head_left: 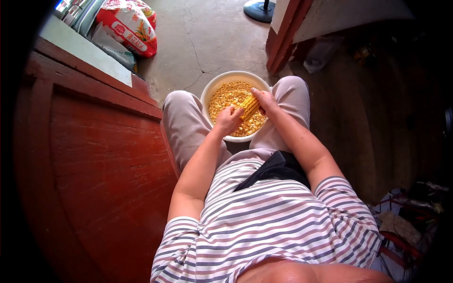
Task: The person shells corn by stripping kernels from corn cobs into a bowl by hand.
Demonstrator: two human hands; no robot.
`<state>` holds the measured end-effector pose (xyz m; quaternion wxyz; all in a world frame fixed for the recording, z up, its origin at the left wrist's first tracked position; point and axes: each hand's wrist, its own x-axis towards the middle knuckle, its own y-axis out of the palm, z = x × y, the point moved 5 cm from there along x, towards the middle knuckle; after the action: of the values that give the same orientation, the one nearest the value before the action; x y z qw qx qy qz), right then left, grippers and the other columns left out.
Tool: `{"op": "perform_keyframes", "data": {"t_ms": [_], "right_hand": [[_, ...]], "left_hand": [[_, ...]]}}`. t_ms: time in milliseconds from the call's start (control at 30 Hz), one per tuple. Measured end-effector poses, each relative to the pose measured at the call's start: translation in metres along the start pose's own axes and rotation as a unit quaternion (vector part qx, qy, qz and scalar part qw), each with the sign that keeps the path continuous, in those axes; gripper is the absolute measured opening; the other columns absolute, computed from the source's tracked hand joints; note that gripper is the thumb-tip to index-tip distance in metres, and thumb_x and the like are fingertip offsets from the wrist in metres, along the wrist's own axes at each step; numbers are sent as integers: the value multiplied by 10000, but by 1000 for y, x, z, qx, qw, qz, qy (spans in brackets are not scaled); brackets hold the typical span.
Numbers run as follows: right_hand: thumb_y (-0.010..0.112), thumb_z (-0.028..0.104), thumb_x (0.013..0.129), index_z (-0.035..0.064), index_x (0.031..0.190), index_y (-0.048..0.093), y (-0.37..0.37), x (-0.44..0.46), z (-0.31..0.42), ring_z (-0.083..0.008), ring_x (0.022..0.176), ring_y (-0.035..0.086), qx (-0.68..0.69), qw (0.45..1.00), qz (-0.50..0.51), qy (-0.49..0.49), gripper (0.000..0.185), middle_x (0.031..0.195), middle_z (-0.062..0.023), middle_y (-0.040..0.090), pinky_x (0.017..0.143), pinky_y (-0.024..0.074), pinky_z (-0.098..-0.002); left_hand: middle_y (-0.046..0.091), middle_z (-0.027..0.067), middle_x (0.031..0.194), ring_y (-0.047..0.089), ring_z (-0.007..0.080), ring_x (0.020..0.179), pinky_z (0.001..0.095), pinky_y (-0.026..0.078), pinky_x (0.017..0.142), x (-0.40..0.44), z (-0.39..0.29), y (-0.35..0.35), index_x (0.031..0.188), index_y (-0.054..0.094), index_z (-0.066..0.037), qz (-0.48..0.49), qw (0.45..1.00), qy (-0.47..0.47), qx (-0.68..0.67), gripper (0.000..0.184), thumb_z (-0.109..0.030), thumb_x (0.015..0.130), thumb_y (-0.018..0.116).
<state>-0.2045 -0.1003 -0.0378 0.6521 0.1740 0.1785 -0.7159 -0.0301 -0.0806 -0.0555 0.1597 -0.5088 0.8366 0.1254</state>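
Note:
A yellow ear of corn (248, 108) lies slantwise between my two hands, above a round white basin (206, 90). My right hand (265, 100) is closed around the upper right end of the ear. At its lower left end my left hand (229, 120) is closed, with curled fingers pressed against the ear. Rows of kernels still show along the cob's visible side. Loose corn kernels (226, 96) fill the basin, which sits between my knees. The undersides of both hands' grips are hidden.
A dark red wooden door (113, 165) stands close on my left, and a red door frame (285, 37) on the right. A red and white printed sack (130, 29) rests at the far left. Farther off is a round black base (258, 12) on the cracked concrete floor (174, 47).

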Motion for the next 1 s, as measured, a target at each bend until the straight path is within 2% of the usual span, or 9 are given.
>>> {"op": "perform_keyframes", "data": {"t_ms": [100,200,233,300,633,733,833,933,1000], "right_hand": [[551,469,818,63,691,542,0,-2,2,-112,314,366,-15,1000,-11,6,425,482,-10,440,286,274,-265],[546,469,820,67,685,544,0,0,1,-112,315,362,0,1000,-10,21,425,483,-9,441,288,272,-267],[546,469,820,67,685,544,-1,0,2,-112,315,362,0,1000,-10,21,425,483,-9,441,288,272,-267],[545,462,823,67,691,547,-2,1,2,-109,313,356,7,1000,6,11,416,481,-5,441,286,267,-267],[539,444,827,61,715,557,-4,11,-6,-107,309,359,48,999,-3,-1,399,488,-3,450,287,267,-264],[539,440,826,61,720,560,-3,13,-5,-112,314,363,58,998,0,3,394,488,-8,448,292,271,-268],[538,439,825,61,718,554,-3,11,-3,-116,321,369,31,999,-24,26,393,487,-11,441,299,273,-269],[548,439,821,56,712,543,-5,11,-3,-116,328,373,30,999,-39,15,399,489,-9,438,303,273,-269],[560,437,816,49,708,532,-3,14,-6,-114,332,379,14,999,-29,2,404,489,-11,438,303,275,-268]], "left_hand": [[553,45,730,494,84,575,228,406,470,-1,-9,1,930,524,-11,-40,961,112,251,239,-224,843,588],[514,16,673,455,69,532,222,378,442,5,0,3,918,508,-29,9,988,101,117,218,-231,859,567],[514,16,673,455,69,532,222,378,442,5,2,3,918,508,-29,9,988,101,118,218,-231,859,567],[476,-2,633,412,68,486,227,353,422,-16,-24,16,904,497,-40,54,993,21,-102,226,-262,880,534],[509,32,654,455,112,470,248,385,407,0,-9,9,916,503,-36,71,991,23,-109,261,-290,926,442],[565,73,752,533,140,578,275,453,507,10,-1,-2,974,546,-5,-18,991,5,-134,328,-314,920,448],[626,109,880,586,214,778,343,436,723,29,3,-22,1034,555,10,-139,981,123,48,446,-396,923,408],[637,132,860,590,249,779,369,436,727,28,-10,-16,999,586,-1,-52,984,99,141,460,-418,917,409],[617,131,752,584,224,727,341,450,666,6,-43,-7,914,605,-8,-70,981,83,160,439,-415,906,440]]}}
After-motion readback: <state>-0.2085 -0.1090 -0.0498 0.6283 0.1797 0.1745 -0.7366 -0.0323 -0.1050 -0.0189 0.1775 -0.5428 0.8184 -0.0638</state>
